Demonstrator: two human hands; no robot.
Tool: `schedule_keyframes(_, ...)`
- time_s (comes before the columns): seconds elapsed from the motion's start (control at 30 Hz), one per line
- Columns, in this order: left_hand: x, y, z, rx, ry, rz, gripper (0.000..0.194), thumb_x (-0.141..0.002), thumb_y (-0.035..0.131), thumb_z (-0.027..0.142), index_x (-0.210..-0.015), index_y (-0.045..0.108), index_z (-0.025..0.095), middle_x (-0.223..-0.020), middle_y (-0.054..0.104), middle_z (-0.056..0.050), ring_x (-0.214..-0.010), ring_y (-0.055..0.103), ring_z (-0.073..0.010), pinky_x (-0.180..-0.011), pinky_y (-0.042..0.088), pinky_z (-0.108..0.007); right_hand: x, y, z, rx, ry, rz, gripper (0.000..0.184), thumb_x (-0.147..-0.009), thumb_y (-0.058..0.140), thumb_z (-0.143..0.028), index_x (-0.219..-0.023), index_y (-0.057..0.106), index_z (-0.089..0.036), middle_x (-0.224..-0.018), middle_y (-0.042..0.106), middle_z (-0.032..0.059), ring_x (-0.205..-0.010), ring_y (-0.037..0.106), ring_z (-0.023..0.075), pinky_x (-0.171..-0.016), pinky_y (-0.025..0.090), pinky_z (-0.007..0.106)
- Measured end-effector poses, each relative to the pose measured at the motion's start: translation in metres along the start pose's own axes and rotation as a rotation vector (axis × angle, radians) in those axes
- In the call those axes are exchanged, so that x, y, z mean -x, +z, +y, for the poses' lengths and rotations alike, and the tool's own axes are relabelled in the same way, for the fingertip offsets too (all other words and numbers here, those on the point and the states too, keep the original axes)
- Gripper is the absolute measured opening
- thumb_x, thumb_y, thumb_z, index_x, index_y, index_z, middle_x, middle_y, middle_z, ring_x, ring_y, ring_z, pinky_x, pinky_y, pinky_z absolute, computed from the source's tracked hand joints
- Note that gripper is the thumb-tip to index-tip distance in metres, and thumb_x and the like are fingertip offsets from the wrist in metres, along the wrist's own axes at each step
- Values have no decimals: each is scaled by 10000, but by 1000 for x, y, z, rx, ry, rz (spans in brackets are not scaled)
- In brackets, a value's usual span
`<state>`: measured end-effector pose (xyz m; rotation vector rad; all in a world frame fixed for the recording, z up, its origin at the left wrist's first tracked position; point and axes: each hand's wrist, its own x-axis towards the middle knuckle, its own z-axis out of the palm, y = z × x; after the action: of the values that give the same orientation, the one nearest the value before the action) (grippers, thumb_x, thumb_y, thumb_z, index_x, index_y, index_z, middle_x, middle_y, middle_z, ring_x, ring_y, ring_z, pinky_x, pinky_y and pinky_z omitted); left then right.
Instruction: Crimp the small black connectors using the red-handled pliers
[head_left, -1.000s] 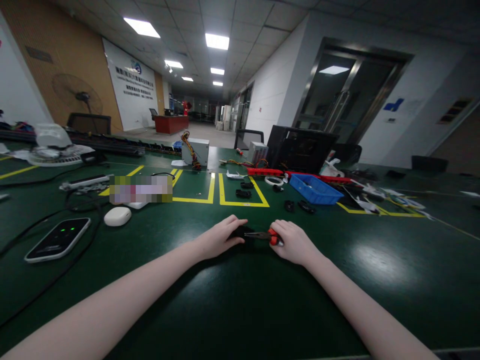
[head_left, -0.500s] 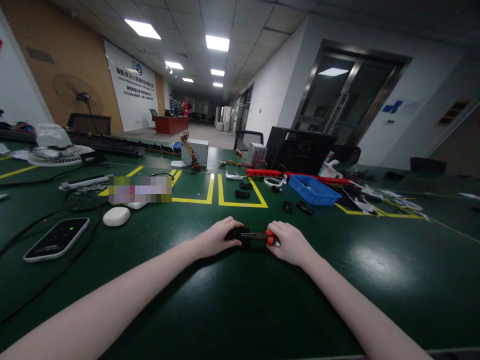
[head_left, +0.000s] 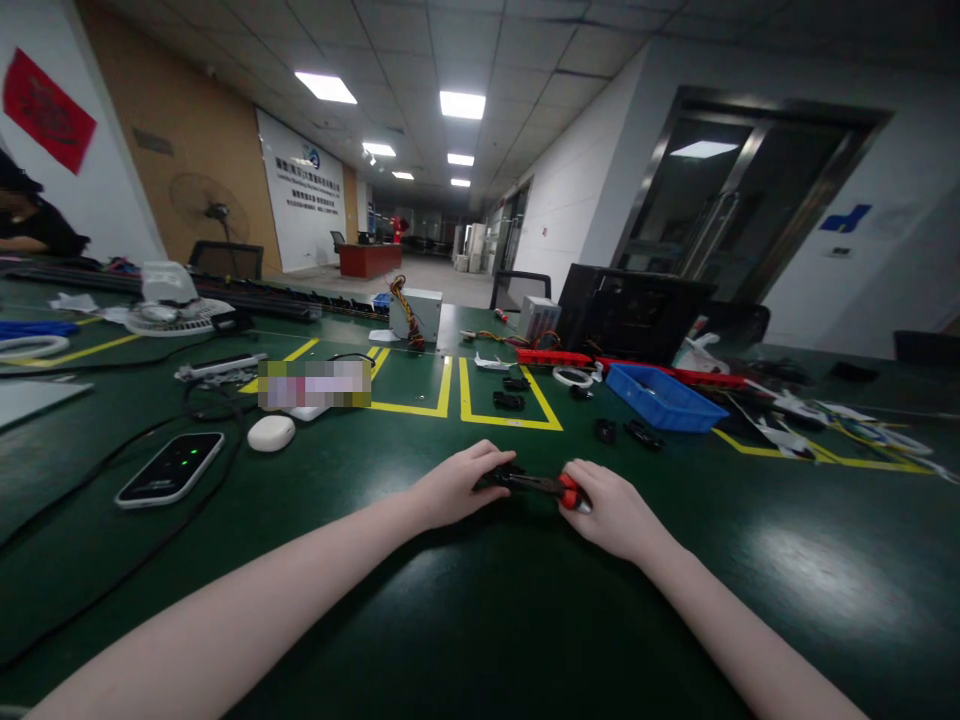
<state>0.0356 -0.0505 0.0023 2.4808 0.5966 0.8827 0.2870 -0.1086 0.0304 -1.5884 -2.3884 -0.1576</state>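
Observation:
My left hand [head_left: 466,487] pinches a small black part [head_left: 501,474] between thumb and fingers; its exact kind is too dark to make out. My right hand [head_left: 616,508] is wrapped round the red handles of long-nose pliers [head_left: 541,484]. The jaws of the pliers point left and reach the black part, though I cannot tell how firmly they grip it. Both hands are held over the near middle of the green table [head_left: 450,630]. Beyond them, similar small black pieces [head_left: 508,400] lie inside a yellow-taped square, and more black pieces [head_left: 643,434] lie to its right.
A blue tray [head_left: 664,400] stands at the right, before a black computer case [head_left: 630,318]. A power supply [head_left: 424,320] with bundled wires is at the back. On the left are a device with green lights [head_left: 171,470], a white rounded case [head_left: 271,434] and black cables [head_left: 217,490]. A person [head_left: 37,225] sits far left.
The view has turned a little left, so the scene sits further right and a person shows at the left edge. Both hands keep their hold on the black part and the pliers.

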Motion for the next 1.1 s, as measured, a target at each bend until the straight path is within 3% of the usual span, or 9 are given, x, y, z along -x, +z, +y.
schedule_keyframes(0.33, 1, -1, -1, -106, -11, 5, 512, -888, 636, 274, -1366, 472, 190, -1236, 580, -109, -1051, 625, -221, -910, 526, -340, -3, 4, 7, -34, -10, -23, 62, -795, 539, -246, -842, 567, -217, -849, 627, 44, -748, 596, 197, -654, 480, 322)
schedule_keyframes(0.7, 0, -7, 7, -249, -29, -52, 500, -902, 613, 400, -1342, 511, 186, -1259, 612, -101, -1065, 628, -242, -910, 488, -346, -8, 21, 40, -27, -128, 56, 336, -746, 592, -320, -1066, 622, -225, -1003, 687, 90, -856, 652, 251, -736, 543, 380)
schedule_keyframes(1.1, 0, -9, 4, -154, -102, 17, 480, -894, 625, 377, -1330, 528, 201, -1239, 611, -86, -1066, 627, -225, -903, 504, -326, -32, 19, 39, -18, -202, 13, 219, -708, 617, -287, -921, 651, -244, -883, 698, 63, -741, 650, 222, -656, 551, 332)
